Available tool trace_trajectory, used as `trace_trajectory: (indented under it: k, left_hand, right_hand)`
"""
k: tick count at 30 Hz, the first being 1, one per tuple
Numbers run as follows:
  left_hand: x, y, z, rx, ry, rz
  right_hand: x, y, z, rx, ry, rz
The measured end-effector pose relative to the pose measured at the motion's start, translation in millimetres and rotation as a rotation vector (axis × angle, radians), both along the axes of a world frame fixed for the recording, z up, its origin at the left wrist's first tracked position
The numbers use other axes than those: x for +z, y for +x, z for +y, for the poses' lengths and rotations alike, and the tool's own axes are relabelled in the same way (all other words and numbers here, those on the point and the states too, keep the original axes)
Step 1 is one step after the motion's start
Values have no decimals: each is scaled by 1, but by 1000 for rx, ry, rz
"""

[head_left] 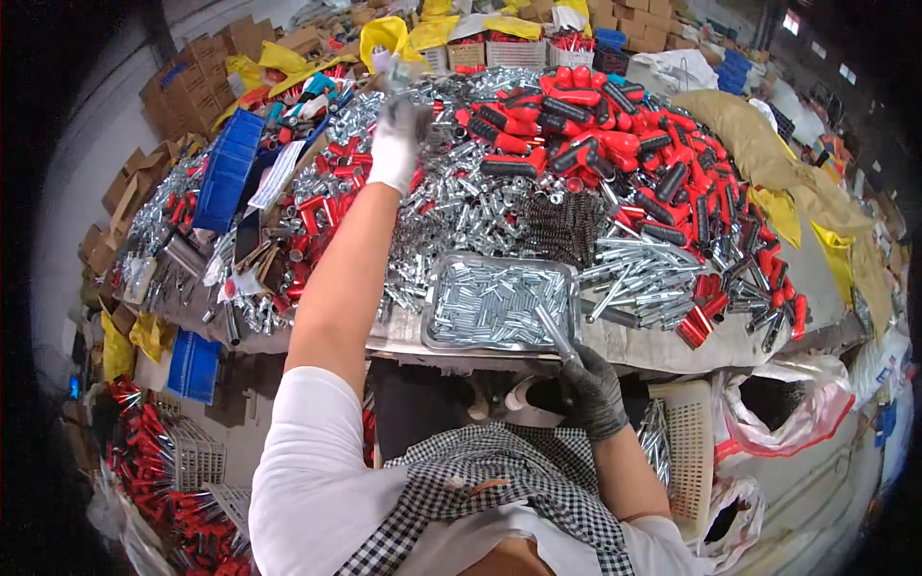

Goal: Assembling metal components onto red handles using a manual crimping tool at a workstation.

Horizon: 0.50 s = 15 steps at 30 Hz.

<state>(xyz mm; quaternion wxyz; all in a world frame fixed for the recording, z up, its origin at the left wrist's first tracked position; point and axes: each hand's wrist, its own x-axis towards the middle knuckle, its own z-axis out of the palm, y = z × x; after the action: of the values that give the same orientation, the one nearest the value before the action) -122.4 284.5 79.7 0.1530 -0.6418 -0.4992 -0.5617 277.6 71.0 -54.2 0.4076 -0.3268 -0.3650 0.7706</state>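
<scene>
Your left hand [397,144], in a white glove, is stretched far out over the counter [663,350] toward 11 o'clock, hovering in the heap of small silver metal parts [461,202]; it's motion-blurred, so can't tell if the fingers are curled on anything or spread. Your right hand [588,389], in a dark glove, sits close to your body at abt 5 o'clock from the metal tray [437,331], closed around one thin silver rod [555,331] whose upper end lies over the tray's near right corner. The tray is at the counter's near edge, filled w/ short silver tubes lying in a loose layer. Just beyond it, at 12 o'clock, is a dark clump of coil springs [562,226], and past that a big pile of red-and-black tool handles [595,134] running round to 2 o'clock. Loose silver rods fan out at 3 o'clock from the tray (some red caps mixed in). A blue bin [226,173] stands at 10 o'clock on the counter's left end, w/ yellow bags [384,36] and cardboard boxes behind. A tan cloth [768,158] drapes the far right side.
</scene>
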Motion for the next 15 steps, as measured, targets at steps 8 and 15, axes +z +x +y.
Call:
trace_trajectory:
  k: [8, 15]
  left_hand:
    - [-64, 16, -25, 73, -739, 204]
    - [-39, 31, -47, -29, -834, 384]
  right_hand:
    - [10, -12, 1, -41, -29, -82]
    - [-3, -16, 2, -63, -8, -72]
